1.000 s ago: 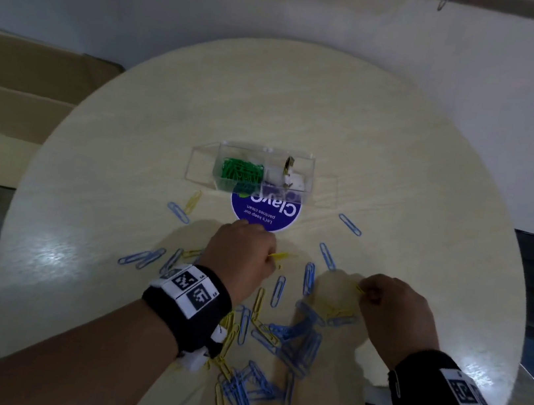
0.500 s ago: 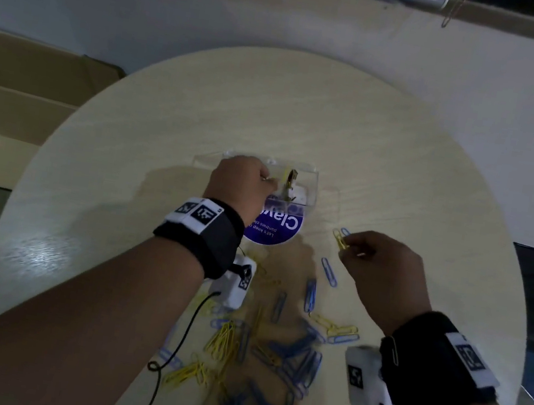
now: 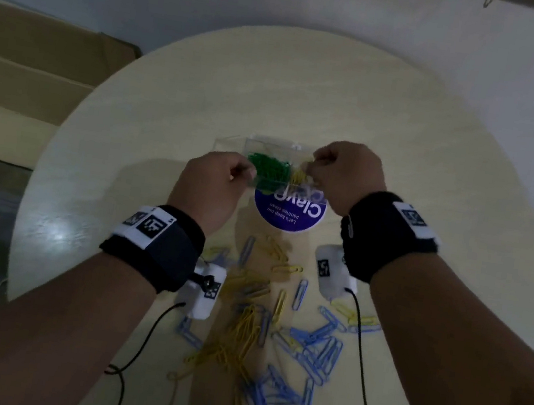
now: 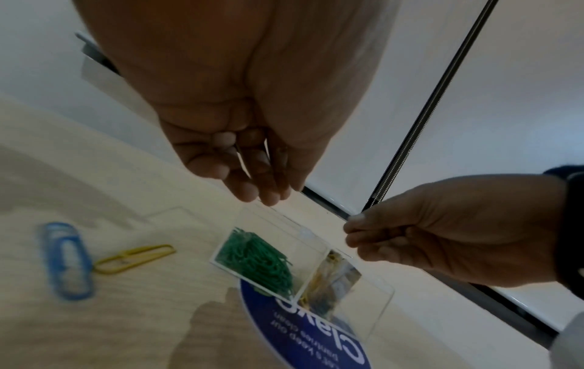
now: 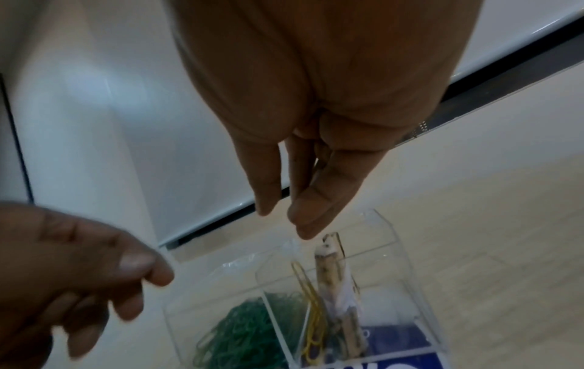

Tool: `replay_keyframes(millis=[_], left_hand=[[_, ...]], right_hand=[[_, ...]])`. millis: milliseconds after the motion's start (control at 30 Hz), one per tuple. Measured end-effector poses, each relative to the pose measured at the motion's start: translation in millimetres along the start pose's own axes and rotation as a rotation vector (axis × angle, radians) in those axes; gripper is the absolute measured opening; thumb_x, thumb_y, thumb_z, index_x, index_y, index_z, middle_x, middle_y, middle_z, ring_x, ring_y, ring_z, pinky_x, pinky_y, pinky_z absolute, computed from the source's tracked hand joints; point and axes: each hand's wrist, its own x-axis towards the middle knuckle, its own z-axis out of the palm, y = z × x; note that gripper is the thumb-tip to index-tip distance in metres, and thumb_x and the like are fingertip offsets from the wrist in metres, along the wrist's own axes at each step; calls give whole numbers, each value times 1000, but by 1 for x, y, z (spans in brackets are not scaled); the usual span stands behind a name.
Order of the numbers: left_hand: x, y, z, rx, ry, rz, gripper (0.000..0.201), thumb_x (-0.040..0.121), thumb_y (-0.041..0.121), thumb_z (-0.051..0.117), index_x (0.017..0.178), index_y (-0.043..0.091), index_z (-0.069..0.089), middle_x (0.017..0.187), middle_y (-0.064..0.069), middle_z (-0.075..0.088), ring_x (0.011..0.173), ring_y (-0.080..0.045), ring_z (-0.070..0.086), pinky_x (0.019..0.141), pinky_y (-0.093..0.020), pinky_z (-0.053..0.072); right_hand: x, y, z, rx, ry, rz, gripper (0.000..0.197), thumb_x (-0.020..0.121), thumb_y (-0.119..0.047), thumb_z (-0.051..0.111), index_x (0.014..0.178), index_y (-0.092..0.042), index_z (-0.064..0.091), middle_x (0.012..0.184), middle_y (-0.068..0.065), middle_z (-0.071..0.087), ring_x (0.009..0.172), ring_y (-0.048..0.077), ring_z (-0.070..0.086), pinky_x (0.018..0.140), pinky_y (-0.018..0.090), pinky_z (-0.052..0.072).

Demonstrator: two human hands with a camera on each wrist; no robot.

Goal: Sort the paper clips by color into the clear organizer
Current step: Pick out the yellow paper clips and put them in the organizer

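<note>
The clear organizer [image 3: 268, 140] stands mid-table on a round purple sticker [image 3: 288, 210]. Its left compartment holds green clips [image 3: 269, 168]. The compartment beside it holds yellow clips [image 5: 311, 304] and a pale wooden peg [image 5: 335, 287]. My right hand [image 3: 312, 171] hovers just over that compartment. In the right wrist view its thumb and fingers [image 5: 309, 219] point down, slightly apart, with nothing between them. My left hand [image 3: 245, 173] hangs at the organizer's left end, its fingers [image 4: 262, 192] loosely curled and holding nothing. Whether it touches the thin clear edge, I cannot tell.
Several loose yellow clips [image 3: 238, 340] and blue clips [image 3: 316, 348] lie scattered on the round table [image 3: 433, 192] between my forearms. A blue clip [image 4: 66, 262] and a yellow one [image 4: 136, 257] lie left of the organizer. Cardboard [image 3: 31, 97] sits beyond the table's left edge.
My right hand rose from the table's right side, where it pinched a yellow clip, to over the organizer. My left hand drew back from the middle compartment to the organizer's left end.
</note>
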Motion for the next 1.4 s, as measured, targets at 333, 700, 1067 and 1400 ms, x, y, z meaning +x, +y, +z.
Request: replay_keyframes(millis=[333, 700, 1067, 1400], left_hand=[[-116, -53, 9, 317, -405, 321, 24, 83, 22, 56, 103, 22, 69, 104, -1, 59, 96, -26, 54, 85, -40, 48], [-128, -69, -11, 140, -251, 350, 22, 86, 26, 55, 102, 27, 70, 108, 6, 66, 97, -21, 57, 87, -35, 43], [11, -67, 6, 444, -200, 21, 16, 91, 25, 61, 97, 14, 70, 103, -15, 62, 99, -39, 56, 85, -47, 49], [-48, -61, -12, 173, -380, 108, 18, 88, 13, 59, 101, 16, 72, 94, -4, 72, 89, -21, 65, 79, -30, 49]], right_hand=[[-161, 76, 52, -267, -152, -298, 44, 82, -34, 60, 124, -21, 58, 129, 6, 60, 117, 30, 56, 102, 36, 42], [-181, 88, 47, -263, -79, -286, 44, 71, -55, 60, 111, -36, 67, 132, 2, 57, 122, 29, 49, 103, 36, 36], [-76, 23, 76, -314, -179, -62, 17, 87, -23, 58, 101, -20, 67, 110, 7, 66, 102, 27, 59, 85, 34, 47], [-86, 51, 56, -245, -180, -52, 16, 84, -15, 54, 95, -18, 65, 100, 9, 66, 91, 30, 60, 78, 35, 48]])
